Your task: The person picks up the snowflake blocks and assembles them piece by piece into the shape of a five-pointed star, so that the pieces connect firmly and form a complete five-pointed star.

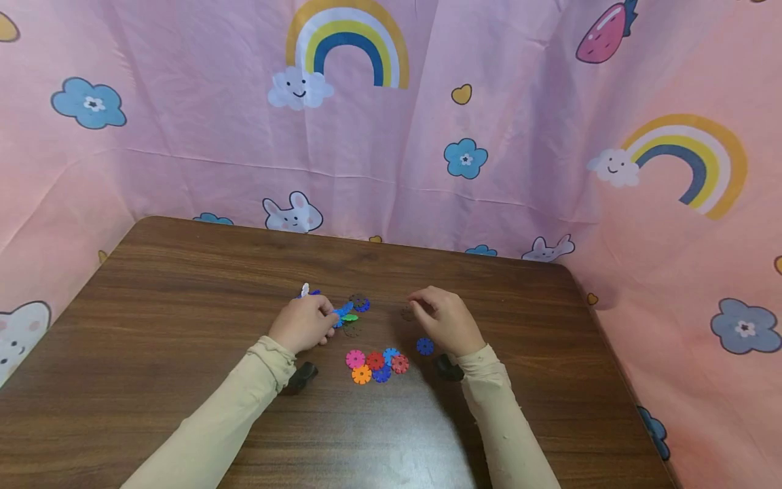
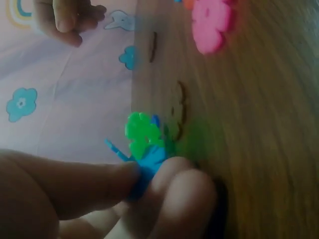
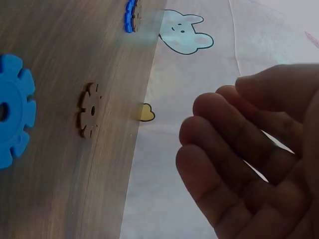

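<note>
Pinching a blue piece (image 2: 149, 167) between thumb and fingers, the left hand (image 1: 302, 322) works low over the worktop (image 1: 201, 305), well apart from the right hand (image 1: 449, 322). I see a green disc (image 2: 143, 132) against the blue piece's far end; whether they are slotted together I cannot tell. Just beyond that hand shows a white piece (image 1: 305, 290). The right hand holds nothing, its fingers loosely bent, near a brown notched disc (image 3: 91, 110) and a blue disc (image 1: 425, 346) lying flat. Between the forearms, nearer the person, sits a cluster: a pink disc (image 1: 355, 359), an orange disc (image 1: 361, 375), two reds, two blues. Behind hangs a pink curtain (image 1: 366, 149) with rainbows.
</note>
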Demonstrator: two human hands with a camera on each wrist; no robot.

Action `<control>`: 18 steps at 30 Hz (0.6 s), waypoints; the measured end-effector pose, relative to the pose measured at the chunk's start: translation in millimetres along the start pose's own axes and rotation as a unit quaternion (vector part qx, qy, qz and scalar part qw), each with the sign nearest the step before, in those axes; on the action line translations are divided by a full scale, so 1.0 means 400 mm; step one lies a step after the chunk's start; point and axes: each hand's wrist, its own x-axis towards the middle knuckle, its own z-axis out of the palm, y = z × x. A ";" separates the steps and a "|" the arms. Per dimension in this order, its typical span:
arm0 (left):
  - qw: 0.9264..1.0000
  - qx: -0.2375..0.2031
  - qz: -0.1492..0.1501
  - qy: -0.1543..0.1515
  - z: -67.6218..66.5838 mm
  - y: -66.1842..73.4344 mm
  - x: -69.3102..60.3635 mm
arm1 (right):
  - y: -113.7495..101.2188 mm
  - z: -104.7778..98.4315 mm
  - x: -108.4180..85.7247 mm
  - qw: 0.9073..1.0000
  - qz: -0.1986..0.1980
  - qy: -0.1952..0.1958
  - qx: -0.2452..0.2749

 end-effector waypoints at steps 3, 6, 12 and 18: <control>0.998 0.048 0.016 0.021 -0.004 -0.010 0.004 | 0.003 -0.003 -0.001 1.000 0.006 -0.011 0.000; 0.996 0.075 0.027 0.043 -0.010 -0.022 0.010 | 0.008 -0.007 -0.003 1.000 0.016 -0.015 0.001; 0.990 0.103 0.030 0.086 -0.024 -0.044 0.021 | 0.036 -0.004 -0.008 0.999 0.031 -0.010 0.023; 0.989 0.109 0.016 0.097 -0.038 -0.059 0.026 | 0.070 0.003 -0.013 0.998 0.060 -0.018 0.022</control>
